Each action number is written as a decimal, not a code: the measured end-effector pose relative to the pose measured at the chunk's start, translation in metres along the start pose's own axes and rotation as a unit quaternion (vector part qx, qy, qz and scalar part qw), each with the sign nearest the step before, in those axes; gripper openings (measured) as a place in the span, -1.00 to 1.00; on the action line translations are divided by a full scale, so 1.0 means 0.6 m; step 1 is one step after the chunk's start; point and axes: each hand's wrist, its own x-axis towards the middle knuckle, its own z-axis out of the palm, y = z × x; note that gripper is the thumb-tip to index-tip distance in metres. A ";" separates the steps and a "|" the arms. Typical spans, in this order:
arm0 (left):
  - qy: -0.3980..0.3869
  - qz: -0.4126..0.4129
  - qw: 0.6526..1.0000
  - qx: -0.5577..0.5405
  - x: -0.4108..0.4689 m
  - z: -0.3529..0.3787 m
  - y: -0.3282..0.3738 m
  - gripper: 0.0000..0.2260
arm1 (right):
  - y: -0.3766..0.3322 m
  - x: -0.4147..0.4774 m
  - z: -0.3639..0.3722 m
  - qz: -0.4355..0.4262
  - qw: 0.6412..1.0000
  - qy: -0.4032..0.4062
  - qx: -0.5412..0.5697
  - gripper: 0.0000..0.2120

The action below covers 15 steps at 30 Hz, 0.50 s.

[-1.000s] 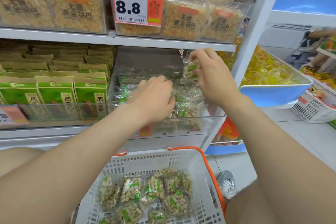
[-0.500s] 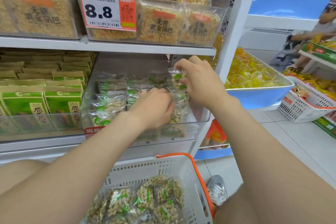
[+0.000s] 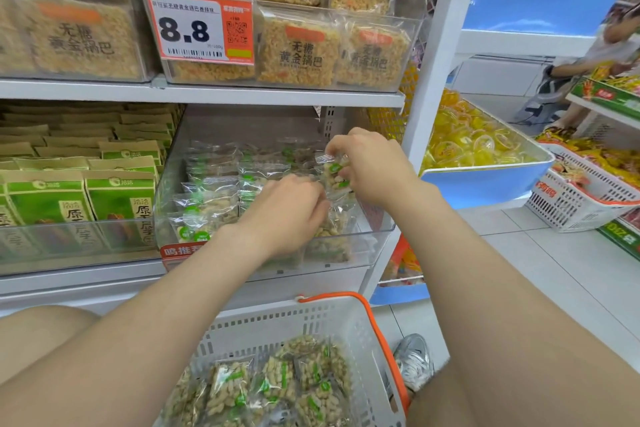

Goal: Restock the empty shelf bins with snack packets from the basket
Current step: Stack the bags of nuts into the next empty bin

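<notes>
A clear plastic shelf bin (image 3: 372, 236) on the lower shelf holds rows of clear snack packets (image 3: 211, 191) with green labels. My right hand (image 3: 374, 166) is inside the bin at its right side, pinching one upright snack packet (image 3: 334, 174). My left hand (image 3: 287, 215) rests knuckles-up on the packets in the bin's middle, fingers curled; what it holds is hidden. Below, a white basket (image 3: 277, 322) with an orange handle holds several of the same packets (image 3: 277, 388).
Green boxes (image 3: 79, 198) fill the bin to the left. Rice-crust packs and an 8.8 price tag (image 3: 201, 28) sit on the shelf above. A white upright (image 3: 429, 87), a blue tub of yellow jellies (image 3: 485, 152), another basket (image 3: 581, 198) and a person (image 3: 595, 55) are to the right.
The view has shifted slightly. My right hand has lowered its packet a little toward the row at the bin's right. My left hand stays on the middle packets.
</notes>
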 end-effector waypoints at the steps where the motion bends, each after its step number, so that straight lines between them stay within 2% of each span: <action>1: -0.001 -0.005 1.000 0.011 -0.001 -0.003 0.002 -0.70 | 0.001 0.002 0.001 0.000 1.000 -0.002 -0.016 -0.63; 4: 0.006 -0.018 0.999 0.040 -0.001 -0.008 0.000 -0.71 | 0.004 0.006 0.006 -0.009 0.998 -0.015 -0.063 -0.65; 9: 0.004 -0.019 0.999 0.030 -0.003 -0.007 -0.009 -0.70 | 0.022 0.010 0.014 0.000 0.993 -0.098 -0.058 -0.61; 15: -0.020 0.018 0.999 0.018 -0.012 -0.001 -0.013 -0.65 | 0.013 0.007 0.030 -0.044 0.988 -0.096 -0.112 -0.66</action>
